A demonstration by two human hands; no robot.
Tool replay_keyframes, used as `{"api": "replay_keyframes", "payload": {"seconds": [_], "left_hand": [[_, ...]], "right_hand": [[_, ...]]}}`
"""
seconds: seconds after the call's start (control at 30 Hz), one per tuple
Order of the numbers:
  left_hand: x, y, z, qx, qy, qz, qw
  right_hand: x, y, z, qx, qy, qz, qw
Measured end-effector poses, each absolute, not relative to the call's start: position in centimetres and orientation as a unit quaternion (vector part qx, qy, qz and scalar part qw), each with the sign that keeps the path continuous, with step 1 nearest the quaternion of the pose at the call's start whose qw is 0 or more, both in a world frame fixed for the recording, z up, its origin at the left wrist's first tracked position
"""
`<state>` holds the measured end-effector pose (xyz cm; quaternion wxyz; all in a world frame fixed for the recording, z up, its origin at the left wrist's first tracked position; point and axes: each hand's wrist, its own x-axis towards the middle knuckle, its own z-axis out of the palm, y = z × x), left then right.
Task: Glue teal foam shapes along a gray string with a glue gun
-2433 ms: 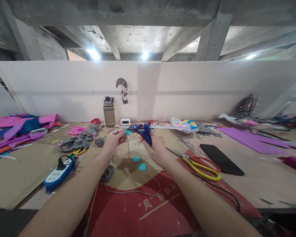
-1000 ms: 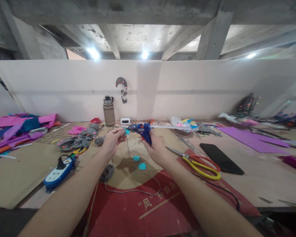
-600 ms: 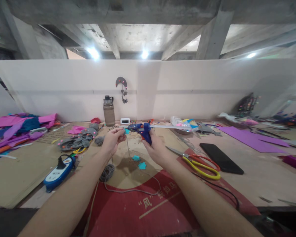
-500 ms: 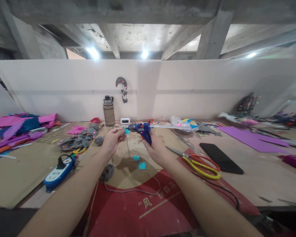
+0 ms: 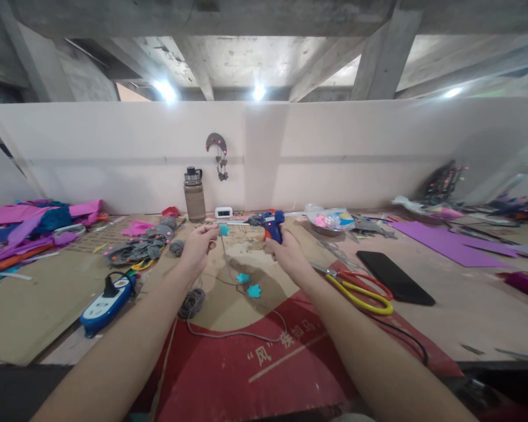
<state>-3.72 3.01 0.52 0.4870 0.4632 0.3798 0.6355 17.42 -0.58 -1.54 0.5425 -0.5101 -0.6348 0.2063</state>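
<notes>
Between the thumb and fingers of my left hand (image 5: 199,249) is a small turquoise flower cutout (image 5: 224,230), held up above the table. A grey cord (image 5: 224,253) hangs down from it toward the cardboard. My right hand (image 5: 287,251) is wrapped round the handle of a blue glue gun (image 5: 270,221), its nozzle pointing left toward the flower but apart from it. A clear glue stick (image 5: 295,214) sticks out of its back. Below, two more turquoise flowers (image 5: 254,291) lie along the cord on the cardboard. A coil of grey cord (image 5: 192,303) sits to their left.
Scissors (image 5: 365,299) and a black phone (image 5: 393,278) lie to the right. A blue-white power strip (image 5: 107,305), grey felt scraps (image 5: 134,251) and coloured felt (image 5: 35,225) are at left. A bottle (image 5: 194,196) and small white clock (image 5: 223,213) stand by the wall.
The glue gun has moved right and slightly up, away from the flower, which now shows more fully. My left hand stays nearly in place, still pinching the flower.
</notes>
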Motion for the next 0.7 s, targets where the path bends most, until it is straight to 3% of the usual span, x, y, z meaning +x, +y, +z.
{"api": "replay_keyframes", "payload": {"seconds": [0.1,0.23,0.43,0.7], "left_hand": [[-3.3,2.9,0.3,0.493,0.381,0.628,0.467],[-2.5,2.5,0.1,0.545,0.378,0.600,0.446],[-1.5,1.5,0.0,0.590,0.394,0.571,0.414],[-0.5,-0.9,1.2,0.696,0.399,0.568,0.187]], "right_hand": [[18.1,0.9,-2.5,-0.586,-0.605,0.257,0.473],[18.8,1.3,-2.9,-0.667,-0.613,0.175,0.385],[18.1,0.0,-1.9,-0.644,-0.621,0.068,0.443],[12.8,-2.2,-1.3,-0.372,-0.586,0.444,0.567]]}}
